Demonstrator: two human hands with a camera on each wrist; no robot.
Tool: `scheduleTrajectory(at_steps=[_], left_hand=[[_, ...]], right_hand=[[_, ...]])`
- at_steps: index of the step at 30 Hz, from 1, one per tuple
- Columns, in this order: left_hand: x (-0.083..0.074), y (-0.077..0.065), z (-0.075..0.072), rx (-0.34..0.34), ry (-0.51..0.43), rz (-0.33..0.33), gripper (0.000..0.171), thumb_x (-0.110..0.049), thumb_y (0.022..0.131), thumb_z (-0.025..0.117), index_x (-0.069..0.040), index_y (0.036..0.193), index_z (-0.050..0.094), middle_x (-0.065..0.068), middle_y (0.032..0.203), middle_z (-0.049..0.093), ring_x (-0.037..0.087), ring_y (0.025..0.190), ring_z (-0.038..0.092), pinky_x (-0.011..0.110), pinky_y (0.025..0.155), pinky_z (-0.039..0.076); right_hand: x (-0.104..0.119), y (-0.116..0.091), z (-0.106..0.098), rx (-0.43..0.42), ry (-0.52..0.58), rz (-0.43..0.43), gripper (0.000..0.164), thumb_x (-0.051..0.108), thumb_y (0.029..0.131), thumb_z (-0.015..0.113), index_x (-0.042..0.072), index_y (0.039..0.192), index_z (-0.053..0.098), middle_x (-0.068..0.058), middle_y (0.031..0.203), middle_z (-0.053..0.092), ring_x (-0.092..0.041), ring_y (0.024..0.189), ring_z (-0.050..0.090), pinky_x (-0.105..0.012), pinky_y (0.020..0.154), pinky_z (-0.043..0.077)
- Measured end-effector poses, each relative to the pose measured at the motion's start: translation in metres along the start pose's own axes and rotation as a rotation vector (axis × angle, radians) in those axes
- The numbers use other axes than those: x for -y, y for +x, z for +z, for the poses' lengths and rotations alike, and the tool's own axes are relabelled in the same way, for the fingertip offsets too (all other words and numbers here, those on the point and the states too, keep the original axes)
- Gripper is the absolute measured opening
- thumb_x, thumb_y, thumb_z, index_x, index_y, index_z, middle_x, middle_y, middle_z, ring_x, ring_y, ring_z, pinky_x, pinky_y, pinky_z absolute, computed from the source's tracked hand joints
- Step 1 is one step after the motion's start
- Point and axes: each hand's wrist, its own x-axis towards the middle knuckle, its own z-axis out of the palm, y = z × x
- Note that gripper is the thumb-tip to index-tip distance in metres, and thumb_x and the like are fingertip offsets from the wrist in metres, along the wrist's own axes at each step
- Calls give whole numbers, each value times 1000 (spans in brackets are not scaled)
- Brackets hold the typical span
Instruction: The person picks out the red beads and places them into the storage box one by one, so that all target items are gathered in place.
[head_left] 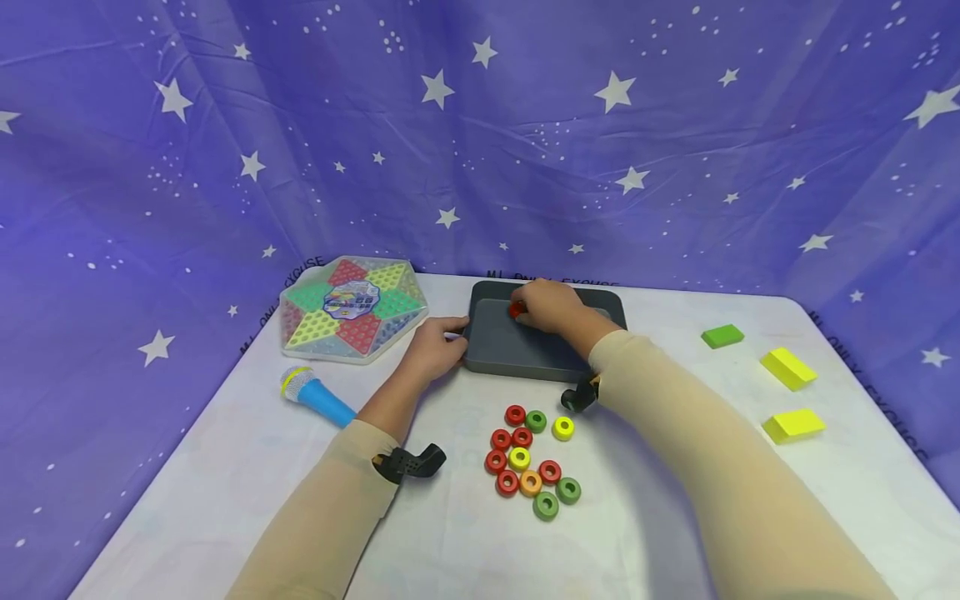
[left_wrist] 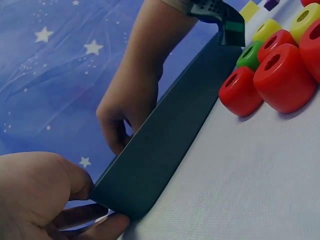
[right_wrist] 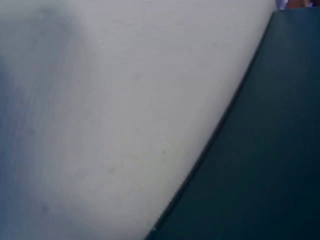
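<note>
Clock from head view's centre: hexagonal game board at 9, red-green-yellow star pattern; blue microphone at 8, yellow band round head; green block at 3; yellow block past 3, second yellow block near 4; purple starry curtain at 12.

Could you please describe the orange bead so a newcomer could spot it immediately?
On the white table, find the dark tray; in front lies a loose group of beads. Toward its near end, between two red beads, sits the only orange bead.
</note>
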Motion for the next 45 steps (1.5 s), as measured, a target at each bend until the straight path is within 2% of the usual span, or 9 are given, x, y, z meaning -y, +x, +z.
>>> scheduleTrajectory(at_steps=[3,8,12,16,20,24,31,37,45], left_hand=[[-2,0,1,3,4,3,52,-9,91,56,-10,143,59,12,135,63,24,104,68,28,71,62],[-3,-1,1,-1,9,-3,52,-9,91,56,-11,143,60,12,134,64,24,103,68,28,71,62],[-2,-1,0,-2,18,-3,51,-10,92,56,-12,143,60,12,134,64,24,101,69,28,71,62],[-3,0,-1,0,21,14,51,-9,92,56,-10,143,60,13,133,64,24,101,69,29,71,62],[-5,1,-2,1,23,24,51,-9,91,56,-9,143,59,13,133,65,25,102,68,29,71,62],[-5,1,-3,-4,35,33,51,-9,92,57,-9,143,60,14,133,65,24,100,69,29,71,61],[0,0,-3,-2,23,37,51,-8,92,56,-8,143,59,16,133,65,24,99,69,28,71,61],[-1,-2,-2,-3,30,36,51,-9,92,56,-8,142,60,14,132,65,23,96,69,29,70,61],[0,-2,-1,0,32,38,51,-9,92,56,-9,143,60,14,132,65,24,100,69,29,71,61]], right_hand=[[2,-4,-1,-14,-28,22,42,34,94,72,17,132,65,-5,112,69,-25,97,63,-43,79,55],[9,-22,-15,-72,79,-6,65,37,92,74,15,149,51,-10,130,65,-28,113,63,-49,89,55],[19,-50,-24,-129,179,-121,59,37,92,74,11,143,57,-8,119,69,-24,101,66,-44,83,57],[33,-85,-24,-152,207,-225,50,41,93,72,13,134,64,-4,113,72,-22,99,68,-40,81,58],[50,-115,-16,-105,221,-248,40,42,92,73,19,124,71,6,101,71,-16,89,66,-32,74,56],[64,-131,-3,-27,214,-247,31,40,91,73,23,117,74,10,94,69,-14,84,60,-29,71,52],[74,-135,12,53,225,-247,23,35,88,77,27,109,76,13,96,70,-11,90,62,-32,76,53],[75,-133,6,92,225,-258,26,33,88,77,25,113,76,14,99,70,-11,92,63,-33,80,55],[60,-114,-24,-20,266,-305,28,24,87,73,22,115,75,10,103,68,-16,96,65,-33,83,56]])
